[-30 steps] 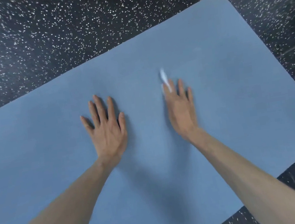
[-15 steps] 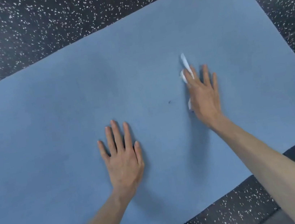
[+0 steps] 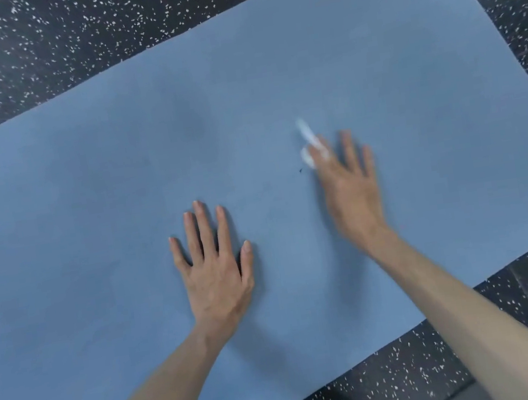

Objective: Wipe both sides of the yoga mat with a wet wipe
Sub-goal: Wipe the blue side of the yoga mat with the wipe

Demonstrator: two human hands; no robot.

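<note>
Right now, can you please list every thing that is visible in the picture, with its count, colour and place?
yoga mat: one, blue, lying flat on the floor and filling most of the view.
wet wipe: one, white, on the mat under the right hand's fingers; blurred, only partly showing.
dark speck: one, black, on the mat just left of the wipe.
floor: one, black with white speckles, around the mat at the top, right and bottom.
left hand: one, resting flat on the mat with fingers spread, near the middle.
right hand: one, blurred, pressing the wipe onto the mat, to the right of the left hand and further from the person.
</note>
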